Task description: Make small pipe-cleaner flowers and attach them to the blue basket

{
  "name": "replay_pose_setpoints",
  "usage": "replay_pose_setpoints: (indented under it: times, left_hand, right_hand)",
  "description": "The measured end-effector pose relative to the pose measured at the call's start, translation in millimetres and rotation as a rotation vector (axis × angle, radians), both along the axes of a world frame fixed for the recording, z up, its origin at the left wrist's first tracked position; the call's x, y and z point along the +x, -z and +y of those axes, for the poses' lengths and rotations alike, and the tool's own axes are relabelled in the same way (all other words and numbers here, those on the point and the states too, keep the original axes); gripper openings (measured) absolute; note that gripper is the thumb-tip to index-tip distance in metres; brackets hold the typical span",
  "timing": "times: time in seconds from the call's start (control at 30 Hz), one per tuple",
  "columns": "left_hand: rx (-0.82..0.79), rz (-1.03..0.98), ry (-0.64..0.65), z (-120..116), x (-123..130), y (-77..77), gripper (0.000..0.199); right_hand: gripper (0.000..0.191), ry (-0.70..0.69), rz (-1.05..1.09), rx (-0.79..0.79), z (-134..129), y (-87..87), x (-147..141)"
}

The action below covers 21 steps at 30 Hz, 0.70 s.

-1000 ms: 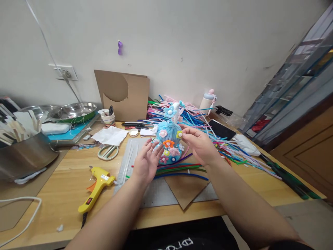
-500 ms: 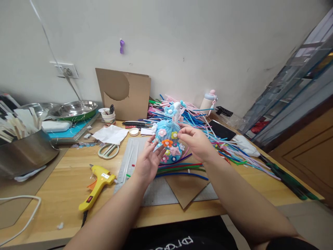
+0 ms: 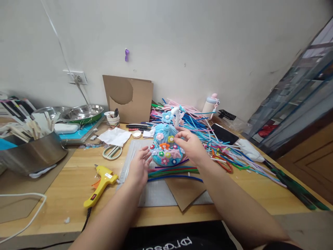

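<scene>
A blue fuzzy gourd-shaped craft (image 3: 166, 142) covered in small colored flowers stands upright on a grey mat (image 3: 156, 196). My right hand (image 3: 191, 144) is at its upper right, thumb and forefinger pinched at a yellow flower (image 3: 171, 139); anything smaller between the fingertips cannot be made out. To the left of the craft, my left hand (image 3: 140, 165) has its fingers apart and holds nothing. Red, green and blue pipe cleaners (image 3: 177, 176) lie in front of the craft, over a piece of brown cardboard (image 3: 183, 192).
A yellow glue gun (image 3: 101, 184) and scissors (image 3: 112, 152) lie to the left, near a white cloth (image 3: 114, 136). Farther left stands a metal pot (image 3: 33, 152) of sticks. Behind are piled pipe cleaners (image 3: 192, 116), cardboard (image 3: 140, 100) and a bottle (image 3: 209, 106).
My left hand has moved left, away from the craft's front, uncovering more flowers. My right hand stays by the yellow flower. The camera view has shifted slightly.
</scene>
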State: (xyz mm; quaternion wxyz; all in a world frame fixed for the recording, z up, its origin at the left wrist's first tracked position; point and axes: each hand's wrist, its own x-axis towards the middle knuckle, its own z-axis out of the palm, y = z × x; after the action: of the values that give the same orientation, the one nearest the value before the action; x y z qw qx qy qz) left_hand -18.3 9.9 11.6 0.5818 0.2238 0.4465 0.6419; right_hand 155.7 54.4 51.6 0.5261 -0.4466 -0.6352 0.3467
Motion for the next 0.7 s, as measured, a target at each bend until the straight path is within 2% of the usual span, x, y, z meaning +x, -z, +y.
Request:
replay_pose_setpoints:
  times: [0.1, 0.17, 0.2, 0.33, 0.4, 0.47, 0.53, 0.63, 0.7]
  left_hand:
    - [0.036, 0.131, -0.088, -27.8, -23.0, -0.9, 0.026]
    - [0.132, 0.512, -0.098, -49.9, -47.7, -0.8, 0.031]
    - [0.122, 0.718, -0.136, -60.4, -62.3, -0.3, 0.035]
    - [0.022, 1.675, -0.169, -90.9, -122.9, 7.7, 0.055]
    - [-0.078, 1.940, -0.145, -98.5, -145.6, 16.1, 0.069]
    - [-0.227, 2.019, -0.048, -101.8, -158.6, 26.0, 0.076]
    - [-0.321, 1.995, 0.057, -101.4, -162.4, 35.5, 0.073]
    - [-0.337, 1.913, 0.175, -96.0, -159.6, 45.3, 0.065]
    - [-0.320, 1.846, 0.171, -92.3, -158.1, 46.5, 0.062]
  right_hand:
    - [0.010, -0.014, -0.017, -0.008, -0.5, -0.7, -1.5]
    - [0.011, -0.016, -0.041, 0.002, -1.3, -1.3, -1.6]
    - [0.011, -0.016, -0.054, 0.012, -1.7, -1.6, -1.3]
    - [0.013, -0.018, -0.086, 0.030, -2.3, -0.4, 0.8]
    - [0.013, -0.016, -0.080, 0.035, -1.9, 1.8, 1.5]
    - [0.013, -0.012, -0.065, 0.044, -1.2, 4.6, 1.3]
    - [0.013, -0.014, -0.051, 0.048, -0.4, 7.4, 0.3]
    - [0.013, -0.021, -0.035, 0.056, 1.1, 10.5, -0.7]
    - [0.011, -0.026, -0.017, 0.074, 1.8, 12.1, 0.5]
